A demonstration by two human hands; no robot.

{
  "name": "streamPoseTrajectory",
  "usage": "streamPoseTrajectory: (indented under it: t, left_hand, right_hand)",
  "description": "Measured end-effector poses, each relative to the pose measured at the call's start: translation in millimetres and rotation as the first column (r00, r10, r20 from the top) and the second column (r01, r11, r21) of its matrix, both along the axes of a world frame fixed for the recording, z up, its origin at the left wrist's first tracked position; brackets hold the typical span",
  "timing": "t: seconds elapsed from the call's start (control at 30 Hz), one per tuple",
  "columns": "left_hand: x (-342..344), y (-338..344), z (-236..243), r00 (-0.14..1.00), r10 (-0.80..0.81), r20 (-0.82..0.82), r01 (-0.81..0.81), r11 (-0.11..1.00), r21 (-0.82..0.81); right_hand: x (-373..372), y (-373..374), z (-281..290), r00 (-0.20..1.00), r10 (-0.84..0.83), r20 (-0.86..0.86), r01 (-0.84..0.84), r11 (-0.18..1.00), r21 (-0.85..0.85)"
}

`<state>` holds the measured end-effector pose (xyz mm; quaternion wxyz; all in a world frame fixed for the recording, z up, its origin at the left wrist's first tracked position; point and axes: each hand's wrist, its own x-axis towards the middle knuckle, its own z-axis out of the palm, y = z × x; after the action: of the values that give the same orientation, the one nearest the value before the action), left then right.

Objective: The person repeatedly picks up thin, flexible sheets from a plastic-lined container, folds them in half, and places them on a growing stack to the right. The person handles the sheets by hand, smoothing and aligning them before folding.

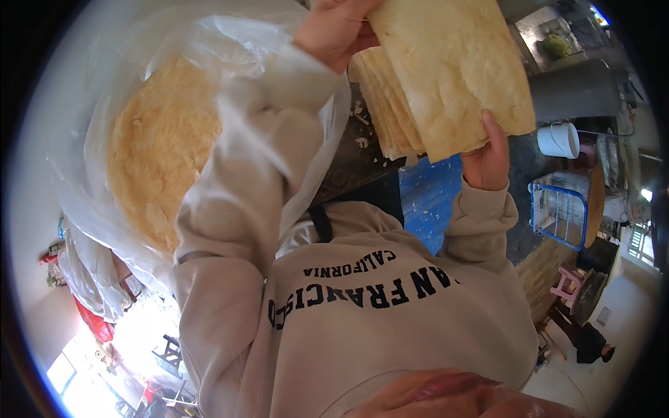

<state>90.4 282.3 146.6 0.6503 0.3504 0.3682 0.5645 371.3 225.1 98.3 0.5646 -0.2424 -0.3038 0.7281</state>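
Observation:
A large rectangular sheet of thin, pale yellow flatbread (460,76) is stretched between my hands, tilted. My left hand (334,31) is closed at its upper left edge, with some fingertips hidden behind it. At the lower right corner my right hand (488,160) pinches the sheet, thumb on top and fingers underneath. Behind and left of it, a stack of similar cut sheets (390,104) rests on a dark surface. To my left, a pile of round flatbread (157,146) lies in a big clear plastic bag (77,153), partly covered by my left sleeve.
Crumbs dot the dark table edge (352,164) and the blue floor covering (424,198). On the right are a white bucket (558,141), a blue-framed cart (557,216) and a pink stool (568,284). Another person (585,338) stands far off at the lower right.

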Motion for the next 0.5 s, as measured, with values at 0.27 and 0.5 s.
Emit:
streamPoseTrajectory:
  t: [0.27, 0.5]
  left_hand:
    - [20, 38, -112, 0.855, 0.319, -0.409, -0.399, 0.909, -0.123]
    - [104, -29, -106, -0.054, 0.487, -0.872, 0.211, 0.859, 0.467]
  right_hand:
    - [-4, 3, -80, 0.992, -0.097, 0.081, 0.110, 0.977, -0.181]
    - [-7, -1, -52, 0.998, -0.059, 0.037, 0.066, 0.974, -0.218]
